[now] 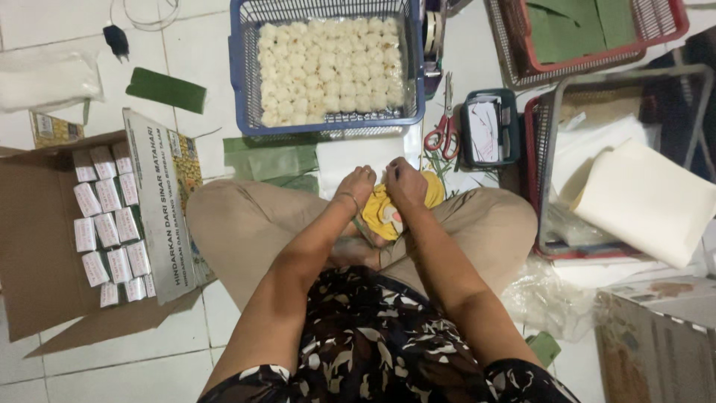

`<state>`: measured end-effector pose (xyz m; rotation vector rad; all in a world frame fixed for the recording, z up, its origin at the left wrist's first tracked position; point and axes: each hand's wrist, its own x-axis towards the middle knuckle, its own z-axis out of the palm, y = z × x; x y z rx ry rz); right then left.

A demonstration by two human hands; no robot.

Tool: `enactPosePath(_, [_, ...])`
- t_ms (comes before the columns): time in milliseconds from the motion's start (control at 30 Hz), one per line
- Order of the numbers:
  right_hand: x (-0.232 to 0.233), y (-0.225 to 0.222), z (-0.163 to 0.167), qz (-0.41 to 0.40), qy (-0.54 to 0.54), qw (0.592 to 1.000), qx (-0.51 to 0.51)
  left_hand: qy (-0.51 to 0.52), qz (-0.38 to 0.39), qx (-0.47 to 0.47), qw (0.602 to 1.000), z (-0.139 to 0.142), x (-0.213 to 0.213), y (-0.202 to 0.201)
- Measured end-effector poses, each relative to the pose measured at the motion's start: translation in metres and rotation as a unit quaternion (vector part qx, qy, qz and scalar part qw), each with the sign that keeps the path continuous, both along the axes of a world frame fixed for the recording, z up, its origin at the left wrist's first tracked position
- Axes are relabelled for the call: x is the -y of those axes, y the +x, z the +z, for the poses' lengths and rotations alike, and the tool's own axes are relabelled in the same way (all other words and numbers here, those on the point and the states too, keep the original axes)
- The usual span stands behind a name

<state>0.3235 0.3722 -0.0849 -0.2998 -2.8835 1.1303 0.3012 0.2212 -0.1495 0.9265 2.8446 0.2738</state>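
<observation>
Two hands meet over the lap, the left hand [356, 184] and the right hand [405, 183], both on one yellow cloth [382, 211]. One blue basket [245, 82] holds white round pieces [328, 71], too many to count. One pair of red-handled scissors [443, 132]. Two red-rimmed wire baskets, one at the top [589, 61] and one at the right [538, 172]. One open cardboard box [37, 246] with about fourteen small white packets [108, 224]. One loose green leaf strip [165, 90].
</observation>
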Motion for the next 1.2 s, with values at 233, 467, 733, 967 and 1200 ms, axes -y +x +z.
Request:
enactPosePath(233, [-0.001,-0.002,-0.019,-0.005,0.001,1.0,-0.022,0.102,0.048,-0.012,0.994,-0.005,-0.001,-0.002])
enactPosePath(467, [0.0,-0.002,-0.031,-0.01,0.001,1.0,-0.014,0.064,0.015,0.003,0.998,-0.003,-0.004,0.0])
enactPosePath(733, [-0.004,-0.003,-0.032,-0.002,0.001,0.998,-0.063,0.182,0.103,-0.001,0.978,-0.016,-0.001,-0.009])
enactPosePath(967, [-0.003,-0.003,-0.031,-0.018,-0.012,0.999,-0.039,0.31,0.261,0.117,0.907,-0.003,0.009,-0.01])
enactPosePath(1200, [-0.004,-0.003,-0.031,-0.017,-0.006,0.999,-0.047,0.369,0.225,0.032,0.901,-0.009,0.01,-0.013])
